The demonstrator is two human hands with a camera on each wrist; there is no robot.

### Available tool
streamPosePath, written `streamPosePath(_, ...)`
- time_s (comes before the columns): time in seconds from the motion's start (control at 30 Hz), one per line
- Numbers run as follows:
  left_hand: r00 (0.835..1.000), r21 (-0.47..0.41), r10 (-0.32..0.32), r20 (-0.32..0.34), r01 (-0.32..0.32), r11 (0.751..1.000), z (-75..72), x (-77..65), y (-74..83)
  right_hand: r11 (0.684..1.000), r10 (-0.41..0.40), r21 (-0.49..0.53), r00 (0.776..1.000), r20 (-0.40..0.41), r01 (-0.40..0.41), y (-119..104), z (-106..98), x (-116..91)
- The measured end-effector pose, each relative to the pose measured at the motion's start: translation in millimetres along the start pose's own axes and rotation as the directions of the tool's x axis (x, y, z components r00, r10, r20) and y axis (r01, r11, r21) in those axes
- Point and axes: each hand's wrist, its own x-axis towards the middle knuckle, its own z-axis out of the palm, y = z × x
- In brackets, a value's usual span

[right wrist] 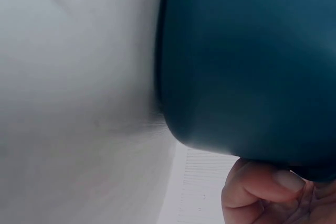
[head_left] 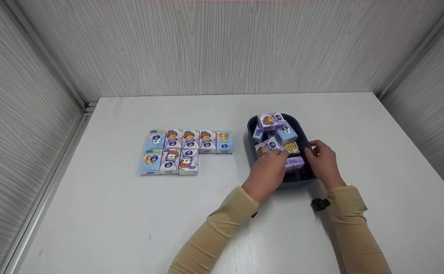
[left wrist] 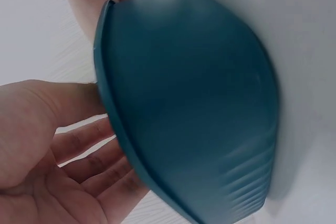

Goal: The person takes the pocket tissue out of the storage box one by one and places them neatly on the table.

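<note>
The right hand pinches the right rim of the dark blue tub, thumb and curled fingers pressed close together on it, probably to keep the tub from sliding. The left hand reaches in over the tub's opposite side, its fingertips beside a purple box near the front end; whether they pinch that box or only touch it, I cannot tell, because the hand and the tub wall hide the contact. Around it inside the tub, more small boxes lie tilted and overlapping, as though put in loosely. Well apart, to the left on the white table, eight similar boxes lie flat, picture sides up: five in the back row, three touching the left part of it, perhaps set edge to edge to keep the rows straight.
</note>
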Motion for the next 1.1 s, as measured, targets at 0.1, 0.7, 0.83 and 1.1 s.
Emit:
streamPosePath(0.1, 1.000, -0.023, 0.010, -0.019, -0.010, 1.000, -3.7, -2.6, 0.1, 1.000, 0.013, 0.008, 1.000, 0.009, -0.013, -0.7, 0.3, -0.1)
streamPosePath(0.7, 0.962, -0.046, 0.129, -0.241, -0.144, 0.988, -29.6, -27.7, -4.7, 1.000, -0.031, 0.001, 0.999, -0.018, 0.031, -0.8, 0.8, -3.0)
streamPosePath(0.83, 0.952, -0.054, 0.133, -0.275, -0.154, 0.987, -37.0, -34.7, -9.0, 1.000, -0.026, 0.004, 1.000, -0.008, 0.026, -1.7, 0.9, -3.1)
streamPosePath(1.1, 0.933, -0.050, 0.114, -0.341, -0.139, 0.989, -50.2, -44.3, -22.9, 1.000, 0.017, 0.004, 1.000, 0.018, -0.017, -2.7, 0.3, -0.9)
